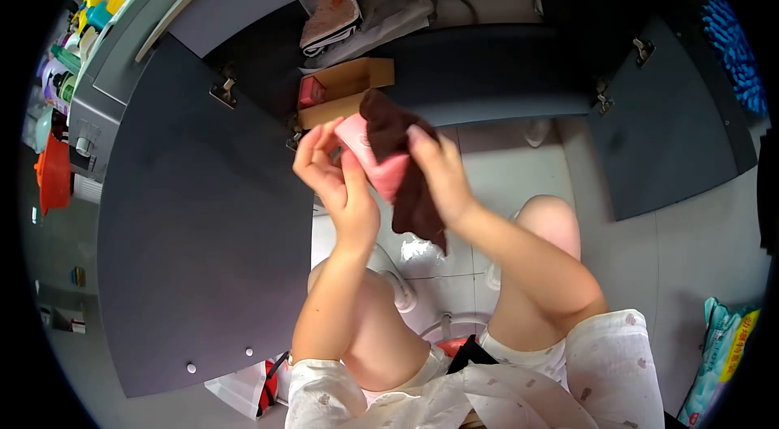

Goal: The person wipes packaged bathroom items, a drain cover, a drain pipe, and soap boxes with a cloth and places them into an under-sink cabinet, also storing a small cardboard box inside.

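In front of the open cabinet, my left hand (342, 185) grips a pink packet (357, 141) by its left end, thumb on the near side and fingers at the top. My right hand (442, 165) is closed on a dark brown cloth (418, 206), pressed against the packet's right side. The cloth drapes over part of the packet and hangs below it. Just beyond the hands, an open cardboard box (372, 76) sits at the cabinet's edge with a pinkish-red pack (312, 93) in its left end.
Open cabinet doors stand at left (203, 226) and right (673, 120). Folded cloth and plastic wrapping (389, 19) lie inside the cabinet, behind the box. Bottles crowd the counter at upper left. A blue fluffy mop head (733, 51) and a teal packet (714, 356) are at the right.
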The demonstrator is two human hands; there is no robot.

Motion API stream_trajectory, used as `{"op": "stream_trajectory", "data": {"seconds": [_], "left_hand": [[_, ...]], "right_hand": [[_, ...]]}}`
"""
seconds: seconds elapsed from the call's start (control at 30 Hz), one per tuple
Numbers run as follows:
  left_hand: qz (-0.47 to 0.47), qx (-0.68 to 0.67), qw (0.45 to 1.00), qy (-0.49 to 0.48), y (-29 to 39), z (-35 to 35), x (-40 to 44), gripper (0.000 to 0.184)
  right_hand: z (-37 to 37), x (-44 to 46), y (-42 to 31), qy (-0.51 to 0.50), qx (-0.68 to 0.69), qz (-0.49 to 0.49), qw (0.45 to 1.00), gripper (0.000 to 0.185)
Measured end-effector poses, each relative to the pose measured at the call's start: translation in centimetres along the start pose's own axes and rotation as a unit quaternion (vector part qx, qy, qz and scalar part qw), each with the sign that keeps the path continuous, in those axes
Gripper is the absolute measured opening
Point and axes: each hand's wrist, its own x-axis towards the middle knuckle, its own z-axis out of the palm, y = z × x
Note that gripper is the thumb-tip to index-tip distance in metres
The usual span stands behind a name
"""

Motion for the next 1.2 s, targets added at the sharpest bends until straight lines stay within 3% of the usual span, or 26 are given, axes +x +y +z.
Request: {"op": "stream_trajectory", "data": {"seconds": [0.07, 0.1, 0.13, 0.2, 0.3, 0.43, 0.47, 0.53, 0.6, 0.63, 0.67, 0.73, 0.77, 0.8, 0.87, 0.9, 0.93, 1.0, 1.1, 1.13, 1.17, 1.2], "left_hand": [[-0.171, -0.006, 0.985, -0.024, -0.3, -0.9, -0.7, 0.036], [-0.219, -0.089, 0.971, -0.037, 1.4, -0.2, -0.3, 0.051], [-0.213, -0.185, 0.957, -0.061, 1.9, 0.2, -0.5, 0.063], [-0.232, -0.167, 0.956, -0.062, 1.7, 0.7, -1.2, 0.069], [-0.283, -0.118, 0.95, -0.053, 1.2, 0.4, -1.4, 0.053], [-0.288, -0.254, 0.918, -0.097, 2.3, 1.0, -1.1, 0.066], [-0.297, -0.271, 0.911, -0.091, 2.8, 1.2, -1.1, 0.067], [-0.31, -0.315, 0.896, -0.055, 2.2, 0.8, -0.7, 0.062], [-0.324, -0.374, 0.869, 0.031, 1.9, -0.2, 0.5, 0.055], [-0.34, -0.372, 0.861, 0.07, 1.9, -0.8, 1.0, 0.052], [-0.334, -0.358, 0.87, 0.058, 1.7, -1.6, 1.2, 0.052], [-0.322, -0.477, 0.818, 0.004, 1.4, -2.1, 0.7, 0.052], [-0.356, -0.448, 0.818, 0.058, 1.3, -1.8, 0.4, 0.052], [-0.375, -0.351, 0.853, 0.093, 1.6, -1.0, 0.4, 0.05], [-0.402, -0.346, 0.844, 0.074, 0.5, -0.6, -0.4, 0.049], [-0.395, -0.358, 0.842, 0.077, 1.7, 0.3, -0.4, 0.047], [-0.35, -0.332, 0.875, -0.046, 1.4, -0.1, -0.5, 0.05], [-0.379, -0.246, 0.89, -0.061, 0.8, -0.3, -0.5, 0.057], [-0.339, -0.061, 0.924, -0.169, -0.3, -1.4, -0.6, 0.069], [-0.311, 0.013, 0.93, -0.193, -0.1, -1.3, -0.6, 0.07], [-0.215, 0.138, 0.944, -0.206, -0.9, -1.7, -0.6, 0.068], [-0.187, 0.162, 0.946, -0.209, -0.2, -1.8, -0.2, 0.054]], "right_hand": [[1.3, -1.1, 1.9, 0.035, -0.095, -0.116, 0.988, 0.034], [1.3, -1.5, 2.6, 0.054, -0.124, -0.128, 0.982, 0.036], [1.6, -1.6, 3.0, 0.062, -0.176, -0.166, 0.968, 0.038], [1.8, -1.4, 3.0, 0.08, -0.234, -0.187, 0.951, 0.038], [1.6, 0.0, 2.2, 0.099, -0.247, -0.18, 0.947, 0.033], [0.7, 2.5, 0.7, 0.115, -0.191, -0.099, 0.97, 0.028], [0.5, 2.8, 0.0, 0.11, -0.104, -0.023, 0.988, 0.028], [0.3, 2.6, 1.0, 0.088, -0.184, -0.092, 0.975, 0.027], [0.7, 2.1, 2.5, 0.058, -0.358, -0.267, 0.893, 0.031], [0.8, 1.3, 2.9, -0.02, -0.405, -0.299, 0.864, 0.039], [1.1, 0.9, 3.4, -0.063, -0.447, -0.347, 0.822, 0.045], [1.9, -0.2, 3.4, -0.101, -0.5, -0.366, 0.779, 0.052], [1.6, 0.2, 3.6, -0.079, -0.508, -0.361, 0.778, 0.054], [1.5, 1.0, 3.3, -0.031, -0.499, -0.384, 0.776, 0.043], [0.4, 2.6, 2.9, 0.014, -0.416, -0.421, 0.806, 0.03], [0.0, 2.6, 2.5, 0.029, -0.355, -0.362, 0.862, 0.026], [-0.3, 2.5, 2.2, 0.044, -0.29, -0.299, 0.908, 0.025], [-0.2, 2.2, 2.2, 0.097, -0.128, -0.209, 0.965, 0.032], [-0.6, 3.3, 2.1, 0.158, 0.004, -0.11, 0.981, 0.045], [-0.6, 3.6, 1.5, 0.16, -0.022, -0.076, 0.984, 0.048], [-0.8, 4.0, 1.4, 0.173, 0.016, -0.023, 0.984, 0.048], [-0.9, 4.3, 1.4, 0.185, 0.053, 0.029, 0.981, 0.049]]}}
